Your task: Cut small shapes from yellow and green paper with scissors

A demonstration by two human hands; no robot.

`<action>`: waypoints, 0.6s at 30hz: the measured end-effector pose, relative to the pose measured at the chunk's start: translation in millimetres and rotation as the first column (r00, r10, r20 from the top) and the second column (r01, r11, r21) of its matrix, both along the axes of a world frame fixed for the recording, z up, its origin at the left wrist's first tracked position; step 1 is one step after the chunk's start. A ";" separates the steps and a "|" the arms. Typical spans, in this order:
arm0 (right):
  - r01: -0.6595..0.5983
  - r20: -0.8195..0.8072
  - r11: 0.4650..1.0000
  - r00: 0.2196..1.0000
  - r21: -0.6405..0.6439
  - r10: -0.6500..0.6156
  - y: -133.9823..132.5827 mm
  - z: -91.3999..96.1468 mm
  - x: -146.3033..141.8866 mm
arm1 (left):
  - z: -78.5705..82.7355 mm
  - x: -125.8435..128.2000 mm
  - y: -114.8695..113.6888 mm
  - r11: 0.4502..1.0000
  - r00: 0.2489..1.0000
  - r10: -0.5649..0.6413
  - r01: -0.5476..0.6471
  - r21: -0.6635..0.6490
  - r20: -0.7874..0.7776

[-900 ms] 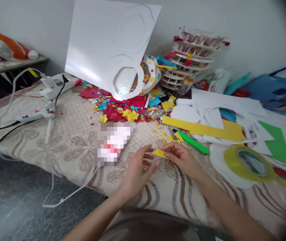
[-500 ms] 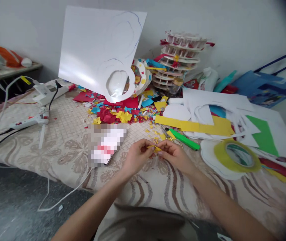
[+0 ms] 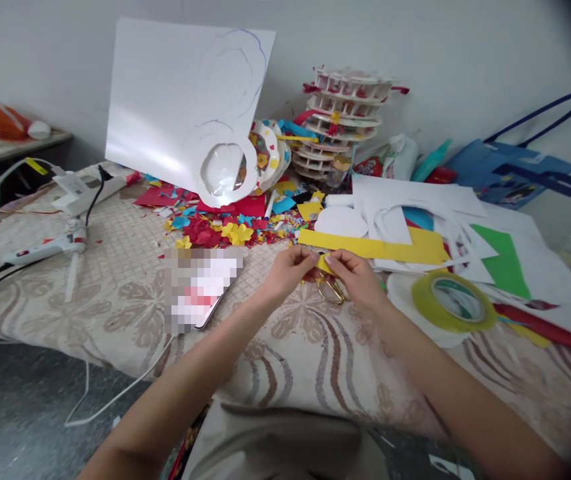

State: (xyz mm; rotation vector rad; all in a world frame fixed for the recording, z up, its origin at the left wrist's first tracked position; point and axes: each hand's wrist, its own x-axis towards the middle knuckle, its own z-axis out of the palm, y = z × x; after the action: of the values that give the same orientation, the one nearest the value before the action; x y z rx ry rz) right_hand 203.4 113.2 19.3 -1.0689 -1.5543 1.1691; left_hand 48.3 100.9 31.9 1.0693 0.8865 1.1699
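Pinching yellow paper (image 3: 324,265) near scissors (image 3: 333,302); left hand (image 3: 288,271) and right hand (image 3: 358,275), fingers clamped on opposite sides. Light, even grip probably best against stray creases.

Left hand (image 3: 288,272) and right hand (image 3: 358,275): bare. Left forearm (image 3: 190,380), right forearm (image 3: 455,393): bare out to frame edge, slim, tapering toward the hands. Garment (image 3: 285,443) at bottom: plain grey-beige cloth, soft creases, darker in the folds.
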 end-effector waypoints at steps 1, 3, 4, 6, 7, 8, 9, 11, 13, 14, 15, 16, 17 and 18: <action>0.059 0.021 0.996 0.998 0.067 -0.061 3.4 0.8 -0.4 | -0.6 3.0 5.2 0.999 0.999 0.019 -0.017 -0.042 0.041; 0.178 0.069 0.964 0.978 0.197 -0.195 6.6 0.4 -0.8 | -3.1 9.0 13.0 0.992 0.992 0.037 -0.022 -0.127 0.118; 0.231 0.096 0.935 0.960 0.269 -0.264 6.3 -0.7 -0.6 | -5.0 11.5 15.2 0.987 0.987 0.033 -0.008 -0.158 0.158; 0.273 0.166 0.875 0.917 0.399 -0.362 2.4 -3.7 0.7 | -9.4 14.7 16.1 0.979 0.971 0.010 0.039 -0.199 0.240; 0.262 0.201 0.856 0.903 0.447 -0.381 -0.6 -5.1 1.6 | -11.6 15.2 15.1 0.977 0.962 -0.003 0.061 -0.206 0.274; 0.240 0.228 0.847 0.896 0.474 -0.381 -3.7 -6.2 2.5 | -13.5 15.1 13.5 0.976 0.955 -0.013 0.076 -0.204 0.296; 0.220 0.240 0.848 0.897 0.483 -0.370 -6.6 -6.8 3.3 | -14.9 14.3 11.6 0.977 0.952 -0.019 0.083 -0.197 0.305; 0.203 0.221 0.872 0.919 0.445 -0.327 -10.7 -6.7 4.4 | -16.5 11.5 8.2 0.981 0.954 -0.025 0.081 -0.176 0.298; 0.205 0.167 0.911 0.946 0.359 -0.279 -12.0 -5.8 4.7 | -16.9 8.1 6.3 0.983 0.957 -0.037 0.087 -0.161 0.288; 0.211 0.135 0.927 0.955 0.310 -0.263 -11.8 -5.6 4.5 | -17.0 6.5 6.1 0.983 0.957 -0.050 0.098 -0.156 0.286; 0.218 0.100 0.940 0.963 0.262 -0.252 -11.2 -5.7 4.3 | -17.1 5.1 6.3 0.982 0.957 -0.066 0.112 -0.150 0.284; 0.225 0.065 0.950 0.968 0.218 -0.244 -10.4 -6.1 4.0 | -17.3 3.8 6.7 0.982 0.956 -0.080 0.125 -0.144 0.283; 0.224 0.034 0.958 0.972 0.178 -0.234 -9.5 -7.0 3.7 | -17.5 2.8 7.3 0.981 0.955 -0.095 0.139 -0.138 0.281; 0.219 0.008 0.964 0.975 0.147 -0.223 -8.7 -8.0 3.4 | -17.7 1.9 8.0 0.979 0.954 -0.111 0.153 -0.134 0.279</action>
State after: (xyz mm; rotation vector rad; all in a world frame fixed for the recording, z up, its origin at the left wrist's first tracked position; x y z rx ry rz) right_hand 206.9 104.5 11.3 -1.1293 -1.4720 0.8806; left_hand 50.2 108.8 14.2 0.8073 0.6680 1.0856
